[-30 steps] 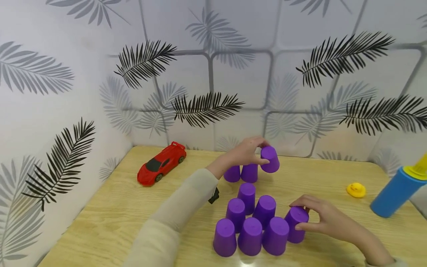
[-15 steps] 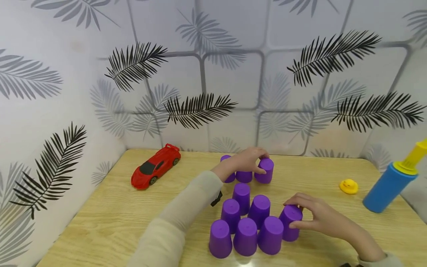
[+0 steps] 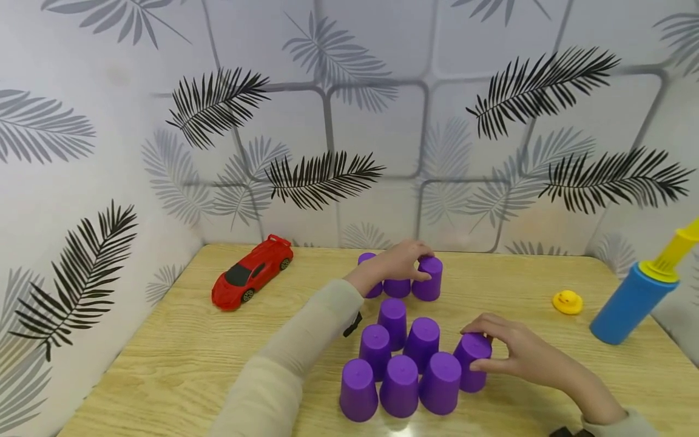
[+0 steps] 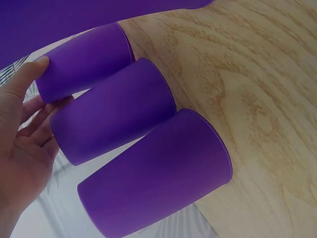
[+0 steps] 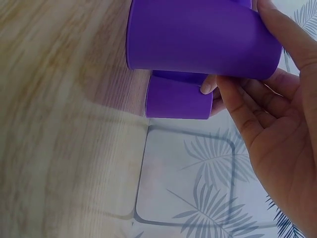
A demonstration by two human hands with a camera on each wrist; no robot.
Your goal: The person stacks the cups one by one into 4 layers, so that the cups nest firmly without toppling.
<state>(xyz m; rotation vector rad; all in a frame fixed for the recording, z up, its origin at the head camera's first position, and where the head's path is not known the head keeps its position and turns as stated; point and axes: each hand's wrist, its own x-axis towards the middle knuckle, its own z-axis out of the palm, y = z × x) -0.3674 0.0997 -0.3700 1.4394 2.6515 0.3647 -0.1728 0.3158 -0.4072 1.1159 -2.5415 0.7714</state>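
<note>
Both left grip (image 3: 400,264) and right grip (image 3: 521,352) pinch a smooth, tapered, inverted cup (image 3: 429,287) apiece on the wood-grained tabletop (image 3: 180,346).

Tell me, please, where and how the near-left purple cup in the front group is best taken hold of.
The near-left cup is probably best gripped round its sides below the top, coming from above and its left: it stands mouth down, narrowing upward, with another cup close on its right.
</note>
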